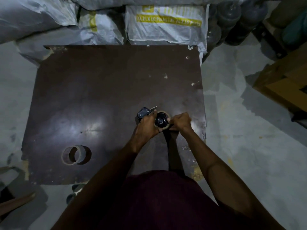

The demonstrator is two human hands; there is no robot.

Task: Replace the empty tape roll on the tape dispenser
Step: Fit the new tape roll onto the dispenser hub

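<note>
Head view, looking straight down: I've got the tape dispenser (150,116) up over the bench (99,83), a little right of centre. My left hand (146,125) grips its body, fingers curled round it. A roll (162,121) sits on the black hub, and my right hand (181,122) is just beside it on the right, fingers pinched on what looks like a dark strip of tape hanging toward me. The dispenser's long axis runs left to right, blade end pointing away and left, roll end toward my right hand, so the right hand is nearer the roll. The empty tape roll (74,155) lies well apart, near the bench's left front. I judge threading comes next.
</note>
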